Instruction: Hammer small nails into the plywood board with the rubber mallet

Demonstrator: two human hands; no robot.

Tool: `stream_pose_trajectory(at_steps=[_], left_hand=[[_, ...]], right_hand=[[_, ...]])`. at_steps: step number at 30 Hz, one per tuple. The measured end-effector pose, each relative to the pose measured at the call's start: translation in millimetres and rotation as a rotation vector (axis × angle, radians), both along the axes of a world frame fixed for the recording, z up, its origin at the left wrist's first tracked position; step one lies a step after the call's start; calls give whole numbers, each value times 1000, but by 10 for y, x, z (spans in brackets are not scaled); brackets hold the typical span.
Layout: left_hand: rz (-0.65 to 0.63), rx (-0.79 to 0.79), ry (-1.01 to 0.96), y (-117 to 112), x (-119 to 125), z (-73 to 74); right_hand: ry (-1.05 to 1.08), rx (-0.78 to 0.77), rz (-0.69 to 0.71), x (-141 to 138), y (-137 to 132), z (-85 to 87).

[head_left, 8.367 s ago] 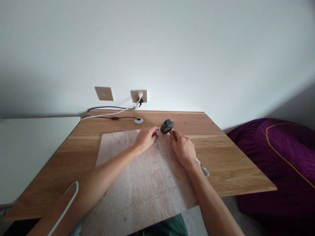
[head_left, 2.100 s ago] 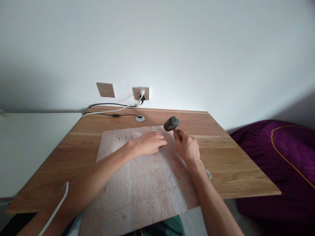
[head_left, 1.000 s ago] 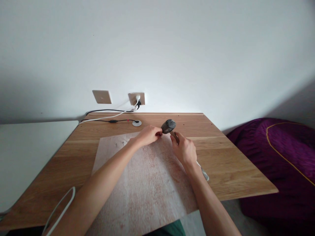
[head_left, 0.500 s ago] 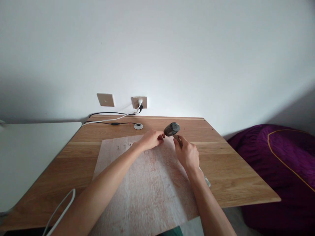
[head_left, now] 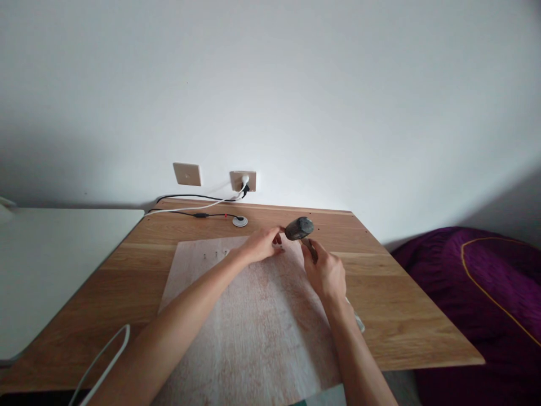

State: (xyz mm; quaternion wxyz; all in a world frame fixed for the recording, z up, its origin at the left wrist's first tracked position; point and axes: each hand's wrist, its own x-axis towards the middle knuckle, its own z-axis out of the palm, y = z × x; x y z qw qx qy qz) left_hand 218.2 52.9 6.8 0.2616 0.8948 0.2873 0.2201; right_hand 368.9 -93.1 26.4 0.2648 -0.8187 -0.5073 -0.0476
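Observation:
My right hand [head_left: 326, 273] is wrapped round the handle of a hammer [head_left: 299, 228] with a thick, dark, rounded head. The hammer's head is just right of my left hand's fingertips, above the far part of a pale, reddish-streaked sheet [head_left: 253, 321]. My left hand [head_left: 264, 245] is closed in a pinch near the sheet's far edge. What lies between its fingers is too small to make out. Left of that hand, several small nail-like pieces [head_left: 216, 254] stand up from the sheet.
The sheet lies on a wooden tabletop [head_left: 393, 316] against a white wall. Cables [head_left: 198, 208] run from a wall socket [head_left: 243, 181] over the back edge. A white surface [head_left: 71, 270] adjoins at left; a purple beanbag [head_left: 473, 293] is at right. A white cable loop [head_left: 103, 361] is near my left forearm.
The camera view has shifted slightly. The hammer sits a little lower and farther right in the picture. Both hands keep their holds near the sheet's far edge.

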Motion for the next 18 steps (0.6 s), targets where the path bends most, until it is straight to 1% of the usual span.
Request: stream_pose_trajectory(at_steps=[6, 11, 15, 18], left_hand=[[-9, -24, -38, 0, 14, -23], [-22, -94, -86, 28, 38, -67], [-46, -114, -105, 41, 49, -78], [-69, -165, -93, 53, 40, -82]], right_hand=[[1, 2, 12, -6, -8, 16], [9, 8, 29, -27, -23, 55], [-4, 15, 43, -15, -22, 42], [-24, -6, 36, -3, -28, 37]])
